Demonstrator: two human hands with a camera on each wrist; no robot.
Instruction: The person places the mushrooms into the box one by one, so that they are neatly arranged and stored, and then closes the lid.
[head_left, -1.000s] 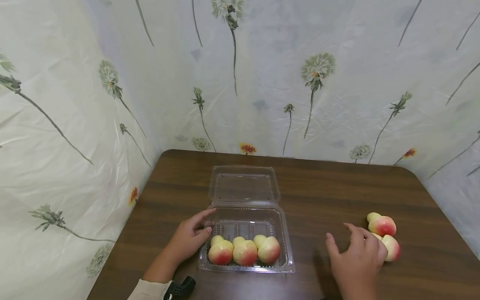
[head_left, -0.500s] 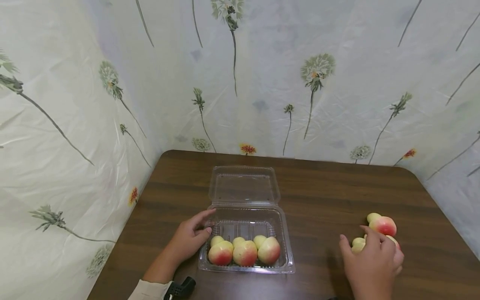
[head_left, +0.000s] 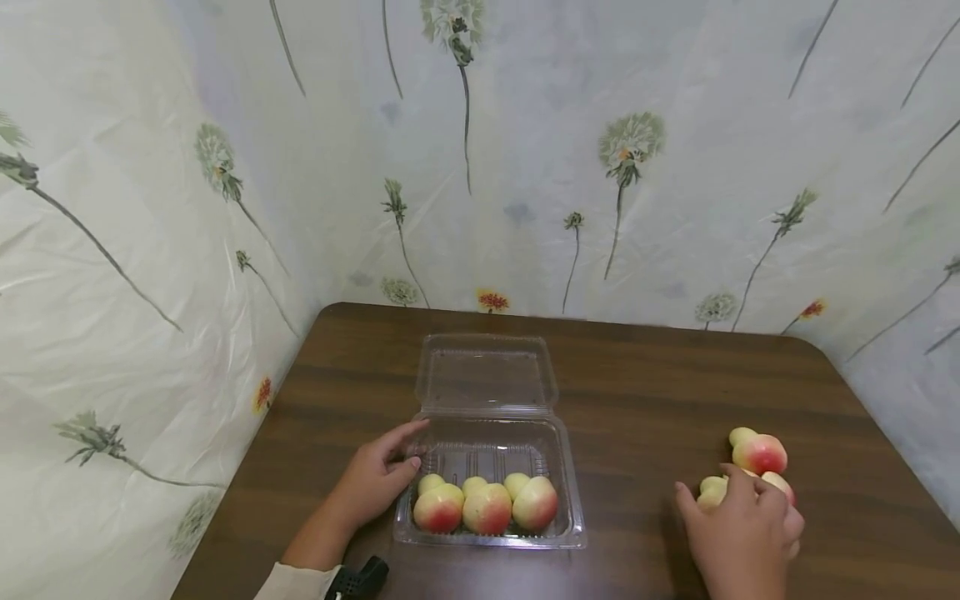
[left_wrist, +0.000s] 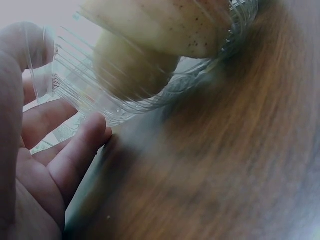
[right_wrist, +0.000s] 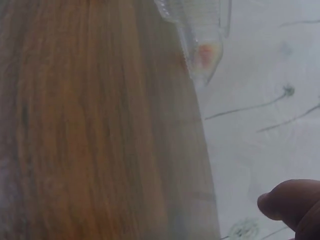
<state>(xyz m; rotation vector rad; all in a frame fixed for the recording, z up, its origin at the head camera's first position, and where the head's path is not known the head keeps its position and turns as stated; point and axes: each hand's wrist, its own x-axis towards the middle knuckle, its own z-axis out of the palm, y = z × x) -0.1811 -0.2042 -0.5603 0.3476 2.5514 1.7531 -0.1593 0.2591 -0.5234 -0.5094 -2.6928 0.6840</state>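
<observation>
A clear plastic clamshell container (head_left: 577, 508) stands with its lid tipped back on the table. Three yellow-and-red pears sit in a row along its near side, one of them a pear (head_left: 487, 508) in the middle. My left hand (head_left: 375, 471) rests at the container's left rim; in the left wrist view its fingers (left_wrist: 82, 150) lie loosely against the ribbed wall. On the right, my right hand (head_left: 738, 529) grips a pear (head_left: 711, 493), whose pale neck shows between thumb and fingers. Just beyond it lie another pear (head_left: 761, 454) and a partly covered pear (head_left: 780, 486).
The dark wooden table (head_left: 637, 392) backs onto a wall covering (head_left: 525, 150) with dandelion prints, which also runs along the left side. A black strap (head_left: 360, 579) circles my left wrist below a light sleeve (head_left: 296, 581).
My right hand moved right and closed round the pear, whose pale neck came into sight, then stayed nearly still. The left hand and container held their places; the head view shifted slightly.
</observation>
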